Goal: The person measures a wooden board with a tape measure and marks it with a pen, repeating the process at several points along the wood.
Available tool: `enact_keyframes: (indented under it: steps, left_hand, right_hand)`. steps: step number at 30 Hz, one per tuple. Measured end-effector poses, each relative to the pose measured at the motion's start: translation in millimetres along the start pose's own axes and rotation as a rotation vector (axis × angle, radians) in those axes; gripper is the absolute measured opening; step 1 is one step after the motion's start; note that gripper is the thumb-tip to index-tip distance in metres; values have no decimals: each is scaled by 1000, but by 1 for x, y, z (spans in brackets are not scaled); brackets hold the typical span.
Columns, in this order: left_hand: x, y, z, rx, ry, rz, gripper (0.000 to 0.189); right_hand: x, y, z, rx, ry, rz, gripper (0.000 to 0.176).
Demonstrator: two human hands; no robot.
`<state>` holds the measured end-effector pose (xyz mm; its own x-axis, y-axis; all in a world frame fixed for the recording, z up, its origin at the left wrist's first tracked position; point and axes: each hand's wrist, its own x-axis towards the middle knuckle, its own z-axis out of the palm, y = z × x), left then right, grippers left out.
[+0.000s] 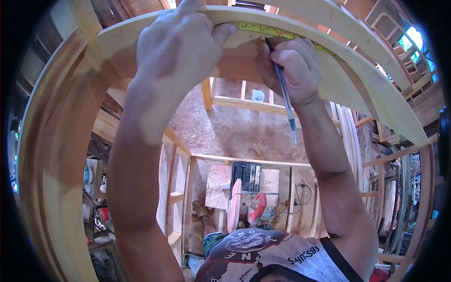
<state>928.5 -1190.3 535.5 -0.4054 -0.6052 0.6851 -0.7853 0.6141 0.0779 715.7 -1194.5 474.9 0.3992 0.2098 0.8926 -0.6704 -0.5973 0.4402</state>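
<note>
A yellow tape measure is stretched along a long pale wooden board at the top of the view. My left hand grips the board's upper edge, its thumb lying at the visible left end of the tape. Closed around a clear-barrelled ballpoint pen, my right hand rests just under the tape. The pen's dark upper tip is close to the board's face, and its other end hangs downward. Past my right hand the tape continues along the board; its case cannot be made out.
Below stands a work table with a black-topped tool and a red-and-white object. Wooden frames surround me. A white cup is farther off, beyond the dirt floor. Curved wood panelling rises at left.
</note>
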Motion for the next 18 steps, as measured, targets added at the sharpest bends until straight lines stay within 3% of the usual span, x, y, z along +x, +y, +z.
enact_keyframes:
  steps: [2, 5, 8, 16, 18]
  left_hand:
    - [1, -9, 13, 21, 195, 105, 31]
    - [-2, -8, 9, -85, 102, 56, 32]
    - [-6, 10, 1, 16, 175, 83, 33]
    - [-2, 4, 4, 19, 127, 38, 33]
    - [-3, 3, 6, 30, 141, 48, 33]
  right_hand:
    - [2, -1, -2, -13, -19, -3, 32]
    - [-2, 2, 1, -24, -9, -16, 32]
    - [-3, 2, 2, -27, 22, -22, 31]
    - [-2, 3, 1, -40, 21, -26, 30]
    - [0, 0, -4, -69, -54, -24, 32]
